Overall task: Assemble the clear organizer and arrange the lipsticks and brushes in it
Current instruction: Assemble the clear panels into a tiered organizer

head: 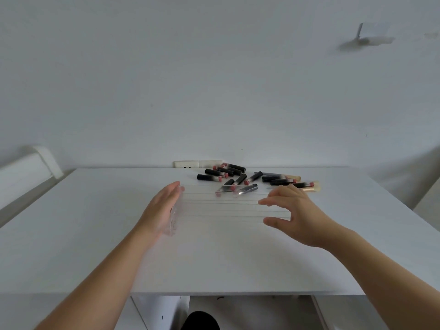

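Observation:
Clear organizer panels (221, 206) lie on the white table (95, 222), their edges showing as thin parallel lines. My left hand (162, 208) rests flat, fingers straight, against the left end of the panels. My right hand (292, 215) hovers at their right end with fingers spread and slightly bent, holding nothing that I can see. Behind the panels lie several black lipsticks (221, 173) with pink ends, scattered across the far middle. A gold-handled brush (309, 186) lies just beyond my right hand.
A white wall socket (188, 164) sits at the table's back edge. A white piece of furniture (28, 170) stands to the left. The wall is close behind the table. The table's front edge runs just below my forearms.

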### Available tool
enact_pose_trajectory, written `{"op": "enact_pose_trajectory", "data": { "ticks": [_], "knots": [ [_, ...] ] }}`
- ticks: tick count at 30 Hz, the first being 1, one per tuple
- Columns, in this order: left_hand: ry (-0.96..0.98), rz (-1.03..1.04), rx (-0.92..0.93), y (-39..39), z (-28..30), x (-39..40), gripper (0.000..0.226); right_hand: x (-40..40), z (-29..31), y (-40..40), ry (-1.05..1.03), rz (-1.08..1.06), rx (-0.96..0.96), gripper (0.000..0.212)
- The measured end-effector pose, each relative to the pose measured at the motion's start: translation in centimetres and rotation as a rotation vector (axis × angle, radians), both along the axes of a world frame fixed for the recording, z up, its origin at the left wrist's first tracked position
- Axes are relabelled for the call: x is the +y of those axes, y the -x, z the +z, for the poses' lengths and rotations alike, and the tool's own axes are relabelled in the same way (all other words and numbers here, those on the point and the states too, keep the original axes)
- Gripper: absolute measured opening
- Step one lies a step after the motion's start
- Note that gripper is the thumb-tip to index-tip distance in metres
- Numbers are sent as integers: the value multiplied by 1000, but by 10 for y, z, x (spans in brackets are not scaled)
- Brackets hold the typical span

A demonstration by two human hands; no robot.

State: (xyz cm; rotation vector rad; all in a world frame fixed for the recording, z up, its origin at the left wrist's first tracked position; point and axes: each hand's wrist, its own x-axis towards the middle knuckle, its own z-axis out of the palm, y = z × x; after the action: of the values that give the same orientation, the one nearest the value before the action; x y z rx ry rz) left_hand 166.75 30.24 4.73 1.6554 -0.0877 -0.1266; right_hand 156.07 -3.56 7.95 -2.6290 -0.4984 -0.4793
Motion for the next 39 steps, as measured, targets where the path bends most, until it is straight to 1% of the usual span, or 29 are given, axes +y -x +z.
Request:
{"op": "enact_pose_trajectory", "data": {
  "ticks": [4,7,11,15,18,19,22,23,26,28,30,34,36,39],
  "knots": [
    [-3,-37,6,0,-2,2,55,-1,-2,1,13,12,-7,41],
    [21,-29,-15,-3,-5,1,66,0,-4,2,52,14,-15,43],
    [8,-32,-44,1,-4,-2,52,0,-10,4,55,10,-7,44],
    [-26,-4,-97,2,-6,-5,58,1,-13,7,54,1,-13,45],
    [-73,-7,-131,0,-11,-7,50,1,-15,9,62,13,-27,45],
    [-83,-7,-139,-1,-12,-7,51,0,-16,10,64,14,-35,45],
    [-103,-4,-148,0,-12,-8,68,0,-18,10,58,5,-59,45],
    [-118,-6,-150,0,-12,-8,70,0,-19,11,59,5,-63,45],
    [-146,-7,-159,0,-12,-8,57,0,-21,12,48,-1,-89,49],
    [-158,-5,-175,0,-13,-9,53,-2,-21,15,4,-38,-105,59],
    [-198,-8,-201,-1,-14,-10,53,-7,-21,18,-68,-94,-119,64],
    [-295,1,-246,-1,-17,-12,56,-16,-25,25,-232,-181,-108,59],
    [-304,14,-253,-2,-19,-12,57,-19,-27,28,-365,-204,-38,59],
    [-312,25,-255,-3,-19,-12,57,-31,-28,28,-520,-271,133,51]
  ]
}}
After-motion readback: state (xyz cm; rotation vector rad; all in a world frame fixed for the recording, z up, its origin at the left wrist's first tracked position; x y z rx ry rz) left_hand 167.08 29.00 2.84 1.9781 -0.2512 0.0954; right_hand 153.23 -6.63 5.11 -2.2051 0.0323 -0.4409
